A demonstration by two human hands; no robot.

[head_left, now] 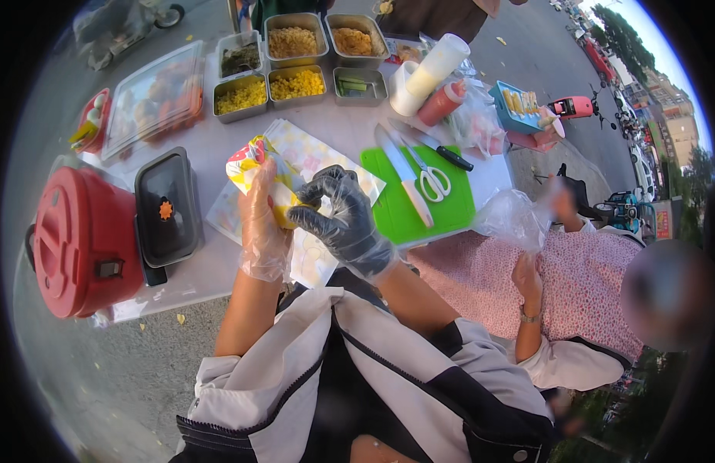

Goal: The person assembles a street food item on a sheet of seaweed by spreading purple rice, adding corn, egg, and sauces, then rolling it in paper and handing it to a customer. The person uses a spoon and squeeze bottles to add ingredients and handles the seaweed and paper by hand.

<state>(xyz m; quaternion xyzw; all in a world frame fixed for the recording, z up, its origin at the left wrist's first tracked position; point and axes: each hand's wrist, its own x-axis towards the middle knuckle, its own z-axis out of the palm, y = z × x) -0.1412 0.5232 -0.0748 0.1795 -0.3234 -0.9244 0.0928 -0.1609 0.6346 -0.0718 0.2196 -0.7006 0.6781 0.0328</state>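
Observation:
My left hand (265, 224), in a clear plastic glove, is closed around a food roll wrapped in yellow patterned paper (249, 158). The bundle stands tilted, with its red, white and yellow end pointing away from me. My right hand (342, 220), in a black glove with a clear one over it, curls its fingers against the near right side of the wrapper. Its fingertips press the yellow paper there. Beneath both hands lie flowered paper sheets (315, 150). To their right, a green cutting board (388, 220) carries a white-handled knife (411, 193), scissors (433, 181) and a black-handled knife (450, 157).
Metal tubs of corn (296, 83), shredded topping (292, 42) and cucumber (359, 86) line the back. A red insulated pot (84, 239) and black lidded box (166, 204) stand left. A red sauce bottle (442, 103) stands behind the board. Right, another person holds a plastic bag (516, 220).

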